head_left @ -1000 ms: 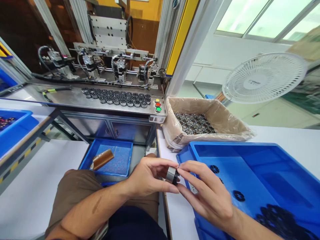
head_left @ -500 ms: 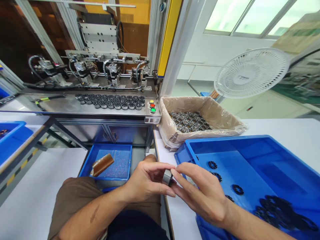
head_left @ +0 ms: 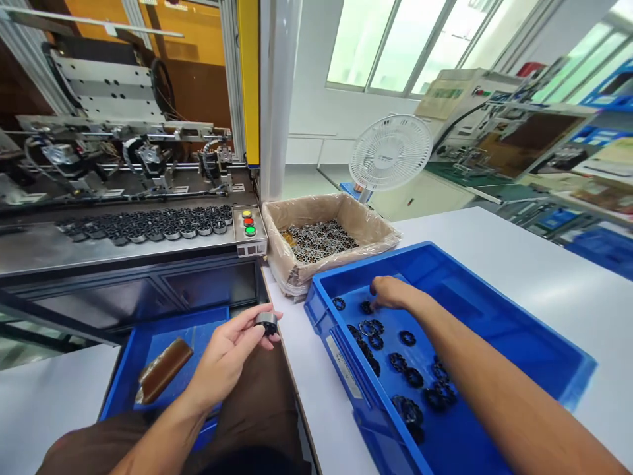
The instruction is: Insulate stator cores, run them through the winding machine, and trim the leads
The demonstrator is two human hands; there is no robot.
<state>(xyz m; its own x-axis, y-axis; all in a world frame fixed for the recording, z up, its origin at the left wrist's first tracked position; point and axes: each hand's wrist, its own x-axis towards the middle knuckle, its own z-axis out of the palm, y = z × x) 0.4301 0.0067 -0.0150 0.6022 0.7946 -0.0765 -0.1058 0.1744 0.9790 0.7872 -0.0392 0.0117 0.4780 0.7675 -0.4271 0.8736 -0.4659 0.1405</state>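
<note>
My left hand (head_left: 232, 349) pinches a stator core (head_left: 266, 322), a short grey metal ring with a black slotted plastic piece on its underside. It is held above my lap, by the edge of the white table. Over to the right, my right hand (head_left: 390, 292) reaches down into a large blue bin (head_left: 440, 254). Its bent fingers close on a black slotted ring (head_left: 366, 307) at the bin floor; the fingertips are partly hidden. Several similar black rings (head_left: 407, 338) lie scattered and heaped in the bin, some behind my right forearm.
A plastic-lined carton (head_left: 380, 239) of stators stands behind the bin. Left of it are a button box (head_left: 250, 231) and rows of stators (head_left: 148, 224) on the machine ledge. A white fan (head_left: 390, 152) stands at the back. A lower blue tray (head_left: 116, 376) holds a brown roll.
Both hands were together at the stator core. My right hand has let go and moved right into the bin, while my left keeps the core. The view has turned right.
</note>
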